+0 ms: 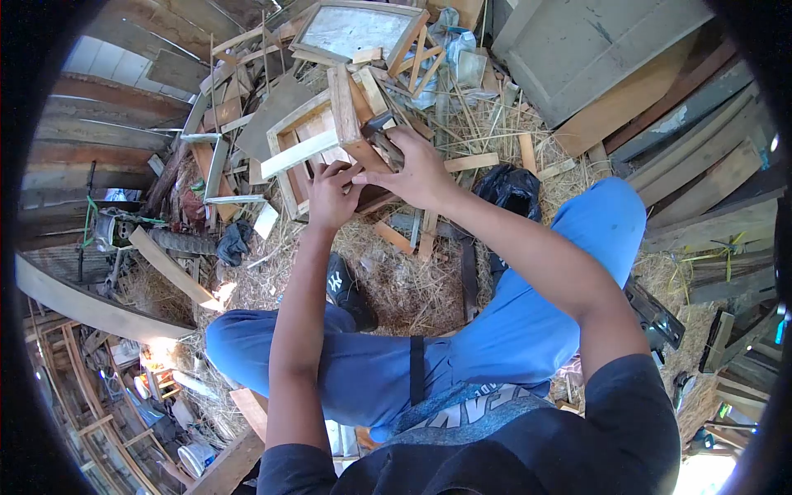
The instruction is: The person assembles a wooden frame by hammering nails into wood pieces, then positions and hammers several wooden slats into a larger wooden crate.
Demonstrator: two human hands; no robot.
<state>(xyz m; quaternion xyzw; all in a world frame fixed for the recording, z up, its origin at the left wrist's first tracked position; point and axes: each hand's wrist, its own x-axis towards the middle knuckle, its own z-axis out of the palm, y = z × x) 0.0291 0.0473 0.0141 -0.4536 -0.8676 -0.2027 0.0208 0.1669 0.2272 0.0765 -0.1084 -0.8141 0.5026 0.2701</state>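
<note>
A small wooden frame (pixel 346 107), built of thick posts and thin rails, stands tilted in front of me. One of its rails (pixel 299 154) is pale on its face. My left hand (pixel 332 196) is closed at the near corner of the frame, its fingers bent around the wood. From the other side, my right hand (pixel 415 172) grips the same corner, with its thumb pressed on the near post close to my left fingers. A small dark piece (pixel 379 122) shows just above my right fingers; its kind cannot be made out.
A glass-paned wooden frame (pixel 355 31) lies behind, among offcuts and straw. At the right back leans a large grey panel (pixel 590 54). A black plastic bag (pixel 510 190) lies right of my hands. Near my legs are a black shoe (pixel 351 293) and a curved board (pixel 99 304).
</note>
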